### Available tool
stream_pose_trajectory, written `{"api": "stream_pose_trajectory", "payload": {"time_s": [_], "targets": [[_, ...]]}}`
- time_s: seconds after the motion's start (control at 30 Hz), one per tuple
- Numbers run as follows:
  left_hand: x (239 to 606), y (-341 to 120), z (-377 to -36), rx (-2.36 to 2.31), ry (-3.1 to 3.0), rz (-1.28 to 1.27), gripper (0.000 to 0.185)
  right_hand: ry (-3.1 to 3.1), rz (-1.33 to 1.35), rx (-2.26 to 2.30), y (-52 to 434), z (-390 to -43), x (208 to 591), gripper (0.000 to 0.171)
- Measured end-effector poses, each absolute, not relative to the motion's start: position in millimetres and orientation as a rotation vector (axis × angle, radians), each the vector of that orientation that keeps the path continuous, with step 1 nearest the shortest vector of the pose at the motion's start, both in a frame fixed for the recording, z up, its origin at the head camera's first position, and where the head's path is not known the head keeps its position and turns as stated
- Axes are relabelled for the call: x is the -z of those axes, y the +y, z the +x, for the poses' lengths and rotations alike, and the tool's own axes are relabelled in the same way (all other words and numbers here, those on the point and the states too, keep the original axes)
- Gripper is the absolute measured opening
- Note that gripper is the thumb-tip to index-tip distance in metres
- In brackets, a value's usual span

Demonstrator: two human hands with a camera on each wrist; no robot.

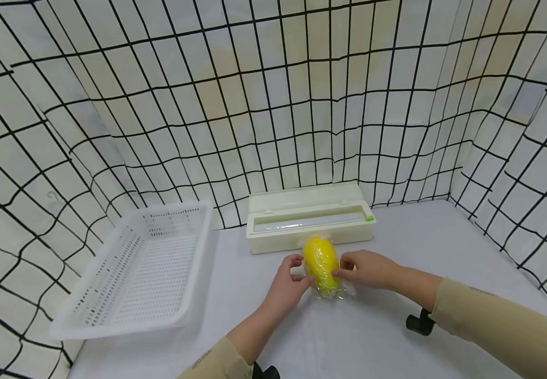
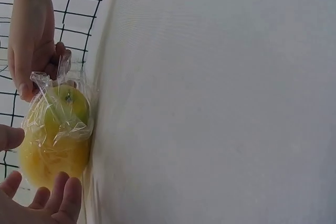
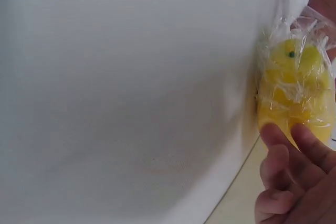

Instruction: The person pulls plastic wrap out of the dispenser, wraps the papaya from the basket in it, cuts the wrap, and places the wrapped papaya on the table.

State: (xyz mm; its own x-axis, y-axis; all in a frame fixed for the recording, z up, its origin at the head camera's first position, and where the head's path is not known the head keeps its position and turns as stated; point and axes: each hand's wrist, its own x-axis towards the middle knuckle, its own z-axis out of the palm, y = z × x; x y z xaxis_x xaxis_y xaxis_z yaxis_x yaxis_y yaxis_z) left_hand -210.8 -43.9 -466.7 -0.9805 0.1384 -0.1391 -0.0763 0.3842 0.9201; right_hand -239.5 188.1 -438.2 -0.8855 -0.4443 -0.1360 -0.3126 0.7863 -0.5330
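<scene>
A yellow mango-like fruit in crinkled clear plastic film is between both hands, close in front of the cream box. My left hand holds it from the left, thumb on its lower side and curled fingers higher up. From the right, my right hand holds it with the thumb against its side and fingers bent at the film. In the left wrist view the fruit's greenish end shows a dark stem spot, with loose film bunched above it. The right wrist view shows two right fingertips against the wrapped fruit.
Behind the fruit stands a cream film dispenser box, lid raised, a roll of clear film inside. A white perforated basket sits on the left of the white-covered table. Black-gridded white cloth encloses the back and sides.
</scene>
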Motion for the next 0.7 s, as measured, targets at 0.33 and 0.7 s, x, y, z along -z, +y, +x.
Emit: {"api": "stream_pose_trajectory", "payload": {"time_s": [0.33,0.7], "targets": [[460,-53,-182,-0.522,3.089,1.041,0.018,2.915,-0.808,0.511,193,-227,434,0.024],[460,-51,-185,0.121,3.095,1.421,0.03,2.936,-0.881,0.517,182,-254,430,0.045]]}}
